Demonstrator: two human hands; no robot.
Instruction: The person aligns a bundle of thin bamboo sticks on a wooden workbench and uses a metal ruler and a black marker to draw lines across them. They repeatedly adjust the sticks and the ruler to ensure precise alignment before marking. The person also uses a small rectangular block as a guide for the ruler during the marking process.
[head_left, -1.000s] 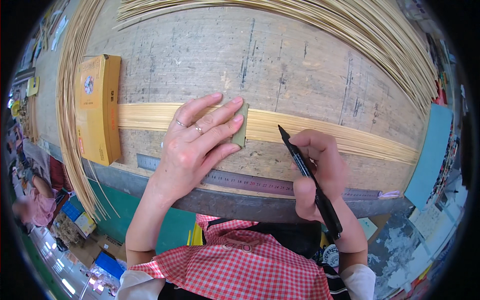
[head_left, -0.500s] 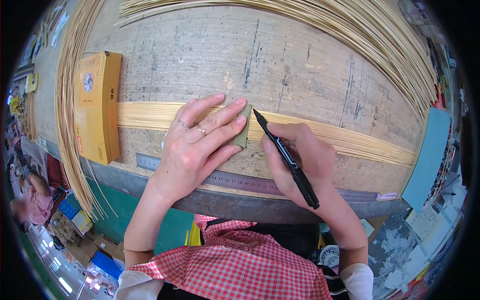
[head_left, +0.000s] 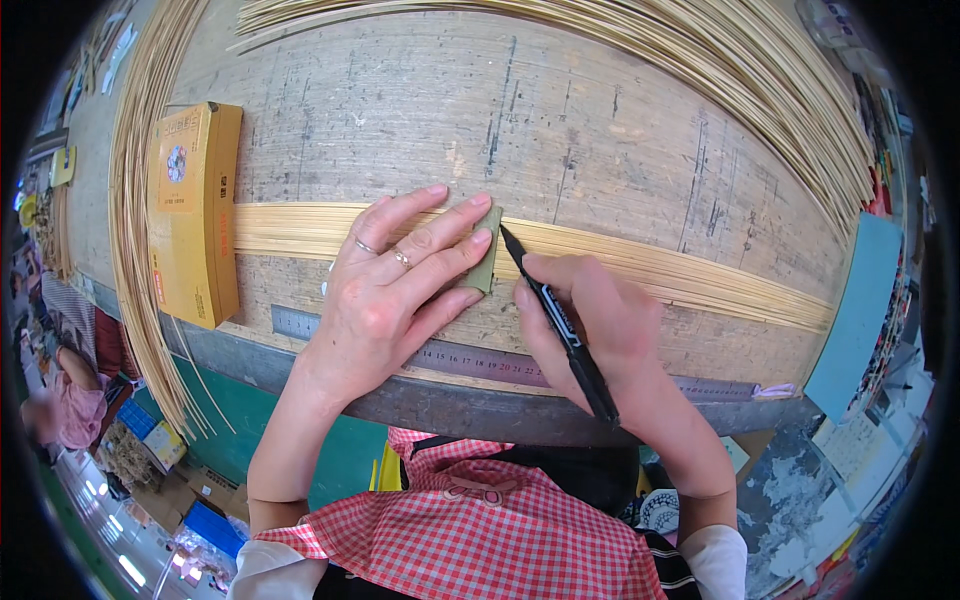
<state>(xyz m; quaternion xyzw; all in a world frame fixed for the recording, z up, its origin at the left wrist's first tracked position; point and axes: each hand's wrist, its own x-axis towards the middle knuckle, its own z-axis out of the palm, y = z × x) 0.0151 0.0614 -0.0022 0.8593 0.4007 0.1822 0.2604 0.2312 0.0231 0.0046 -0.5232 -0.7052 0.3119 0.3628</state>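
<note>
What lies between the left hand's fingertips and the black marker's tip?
The head view shows the exposed part of a green strip between the fingertips of the left hand and the tip of the black marker.

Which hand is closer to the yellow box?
Left. The left hand lies over the pale strips, to the right of the yellow box; the right hand, holding a black marker, is farther right.

Strips [head_left: 290, 230] lie behind the ruler [head_left: 470, 362], right of the box [head_left: 193, 215]
</note>
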